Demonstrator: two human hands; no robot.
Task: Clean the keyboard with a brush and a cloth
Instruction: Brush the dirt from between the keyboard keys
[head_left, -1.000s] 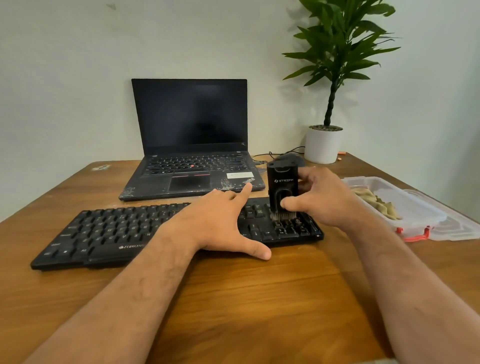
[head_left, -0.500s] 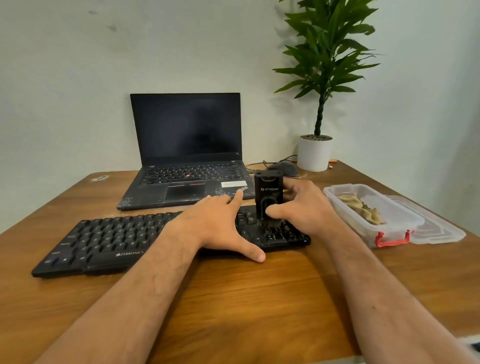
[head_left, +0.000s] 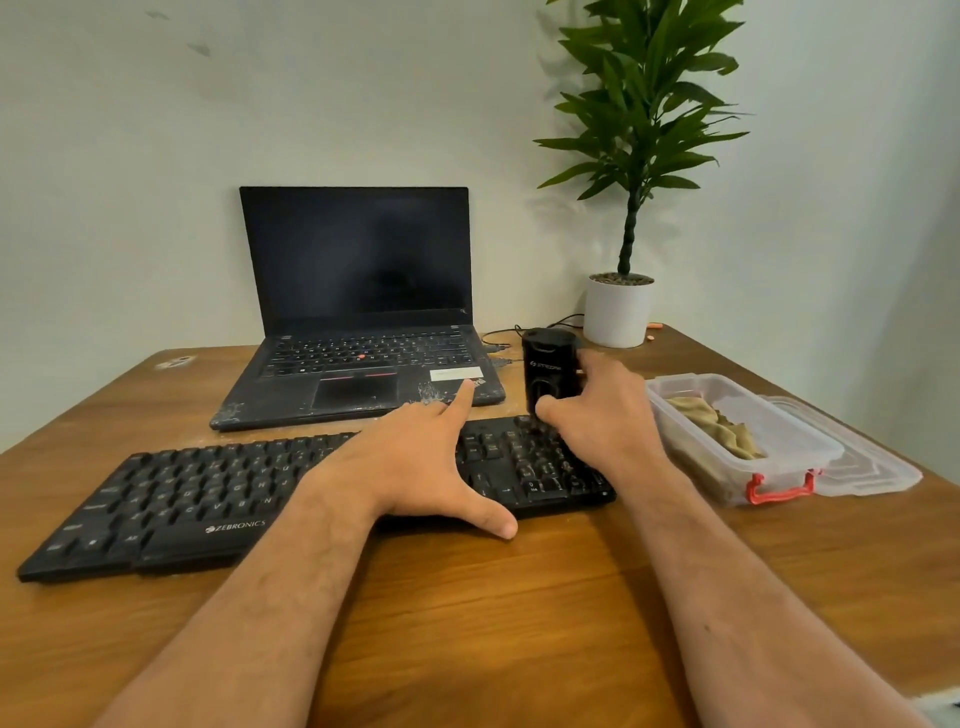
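A black keyboard (head_left: 197, 499) lies across the wooden table (head_left: 467, 613) in front of me. My left hand (head_left: 415, 462) rests flat on its middle with fingers spread and the thumb on the front edge. My right hand (head_left: 597, 415) grips a black brush block (head_left: 549, 371) that stands upright on the keys at the keyboard's right end; its bristles are hidden behind my thumb. A tan cloth (head_left: 711, 423) lies inside a clear plastic box (head_left: 779, 467) to the right of the keyboard.
An open black laptop (head_left: 358, 322) with a dusty palm rest sits behind the keyboard. A potted plant (head_left: 621, 306) stands at the back right, cables beside it. The box's clear lid (head_left: 872, 467) lies right of the box near the table edge.
The brush and my right hand have moved from the front of the number pad to its rear edge. My left hand has stayed on the keyboard. The camera has tilted.
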